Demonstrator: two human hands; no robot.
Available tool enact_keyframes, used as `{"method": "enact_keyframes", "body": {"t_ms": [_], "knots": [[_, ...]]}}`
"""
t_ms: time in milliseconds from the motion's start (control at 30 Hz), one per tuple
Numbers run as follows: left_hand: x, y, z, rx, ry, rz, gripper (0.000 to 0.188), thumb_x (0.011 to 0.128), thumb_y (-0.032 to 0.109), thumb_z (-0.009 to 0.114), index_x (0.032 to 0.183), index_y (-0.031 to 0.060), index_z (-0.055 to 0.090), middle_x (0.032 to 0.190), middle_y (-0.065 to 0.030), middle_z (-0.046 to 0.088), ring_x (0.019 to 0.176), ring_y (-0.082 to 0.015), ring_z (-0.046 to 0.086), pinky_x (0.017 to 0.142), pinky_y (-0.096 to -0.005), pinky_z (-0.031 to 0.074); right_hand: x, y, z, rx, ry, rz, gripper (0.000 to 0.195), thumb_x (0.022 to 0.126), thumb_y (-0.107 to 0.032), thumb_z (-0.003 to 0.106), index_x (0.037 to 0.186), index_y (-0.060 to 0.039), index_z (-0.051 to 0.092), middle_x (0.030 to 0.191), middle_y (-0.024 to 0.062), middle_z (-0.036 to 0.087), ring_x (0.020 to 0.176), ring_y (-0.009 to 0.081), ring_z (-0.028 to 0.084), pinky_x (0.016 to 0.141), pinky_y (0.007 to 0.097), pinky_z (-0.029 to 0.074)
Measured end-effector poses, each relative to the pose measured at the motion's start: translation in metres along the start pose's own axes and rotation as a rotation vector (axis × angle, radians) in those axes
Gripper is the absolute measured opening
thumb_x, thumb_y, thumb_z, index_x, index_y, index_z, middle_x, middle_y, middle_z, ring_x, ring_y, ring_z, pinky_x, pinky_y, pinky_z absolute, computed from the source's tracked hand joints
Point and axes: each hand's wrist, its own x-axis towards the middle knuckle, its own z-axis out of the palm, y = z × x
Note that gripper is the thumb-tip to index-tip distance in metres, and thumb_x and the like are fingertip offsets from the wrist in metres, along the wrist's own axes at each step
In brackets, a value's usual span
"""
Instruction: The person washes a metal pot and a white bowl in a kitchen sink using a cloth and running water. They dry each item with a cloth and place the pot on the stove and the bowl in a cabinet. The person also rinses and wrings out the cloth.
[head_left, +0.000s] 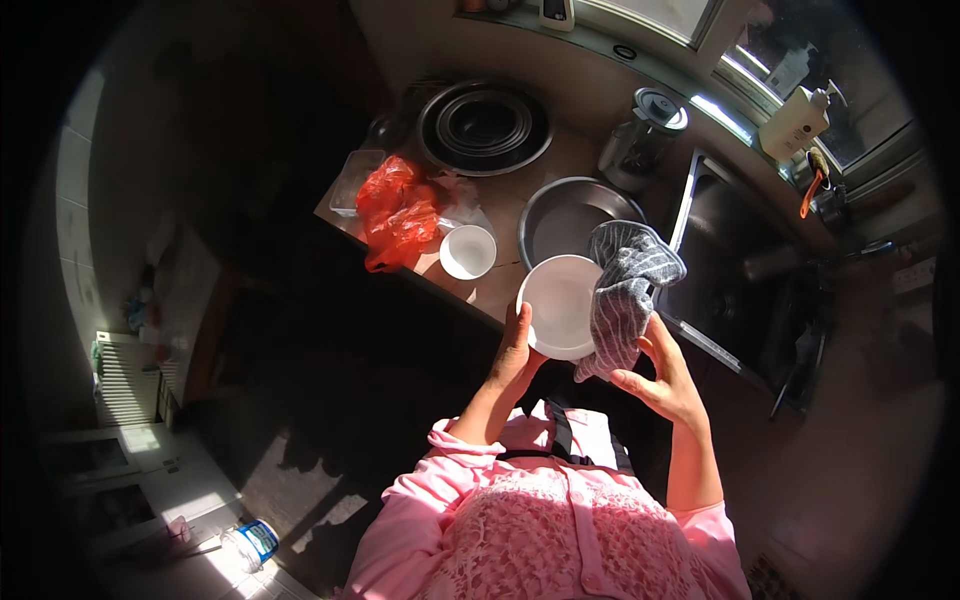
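My left hand (517, 341) grips the left rim of a white bowl (559, 309), held up in front of the counter edge. A grey cloth with pale stripes (626, 296) is bunched against the bowl's right side. My right hand (664, 371) holds that cloth from below right, thumb and fingers around its lower part. Behind the bowl lies a wide metal basin (555, 214), partly hidden by the bowl and cloth. A smaller white bowl (468, 253) stands on the counter to the left.
A red plastic bag (397, 210) and a clear plastic container (358, 182) sit at the counter's left end. Nested metal basins (484, 127) stand behind. A lidded jar (643, 139) is near the metal sink (739, 277). A pump bottle (796, 124) stands on the windowsill.
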Motion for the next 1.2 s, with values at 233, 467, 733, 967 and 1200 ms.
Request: {"method": "enact_keyframes", "body": {"t_ms": [233,467,733,967,1200], "knots": [[-0.013,-0.044,0.047,0.218,-0.069,0.236,0.059,0.09,0.039,0.046,0.136,0.013,0.019,0.136,-0.0055,0.028,0.125,-0.0179,0.028,0.103,-0.0317,0.025,0.0,0.015,0.011,-0.995,-0.082,-0.253,0.089,0.053,-0.032,0.077,0.128,-0.0054,0.038,0.136,0.0224,0.025,0.127,0.0376,0.024,0.102,0.0465,0.023],[-0.012,-0.059,0.049,0.471,0.009,0.329,0.062,0.088,0.044,0.046,0.133,0.0049,0.027,0.132,-0.0112,0.031,0.122,-0.0212,0.03,0.102,-0.0322,0.023,-0.016,0.052,0.03,-0.615,-0.038,-0.33,0.061,0.062,0.002,0.059,0.119,0.0024,0.037,0.112,0.0224,0.043,0.101,0.0389,0.045,0.083,0.0394,0.041],[-0.013,-0.036,0.063,0.403,-0.166,0.206,0.066,0.086,0.049,0.045,0.132,0.0062,0.028,0.125,-0.008,0.038,0.115,-0.0159,0.037,0.099,-0.0284,0.026,-0.04,0.022,-0.008,-0.785,-0.372,-0.228,0.041,0.074,-0.005,0.054,0.114,-0.0046,0.044,0.1,0.0126,0.055,0.083,0.0287,0.059,0.067,0.0375,0.046],[-0.002,-0.017,0.076,0.474,-0.27,0.017,0.067,0.083,0.043,0.056,0.134,0.0117,0.024,0.122,-0.0104,0.041,0.113,-0.0179,0.04,0.096,-0.0305,0.031,-0.045,0.044,-0.04,-1.446,0.02,-0.753,0.029,0.075,-0.023,0.056,0.101,-0.0089,0.054,0.106,0.0068,0.057,0.1,0.0213,0.055,0.084,0.0326,0.043],[-0.007,-0.048,0.096,0.159,-0.182,0.108,0.078,0.075,0.026,0.059,0.136,0.0089,0.014,0.128,-0.0105,0.032,0.119,-0.0217,0.033,0.1,-0.0341,0.027,-0.045,0.035,0.008,-0.731,0.062,-0.317,0.034,0.068,-0.006,0.06,0.098,-0.0007,0.044,0.087,0.016,0.053,0.081,0.0321,0.055,0.067,0.0387,0.044]]}}
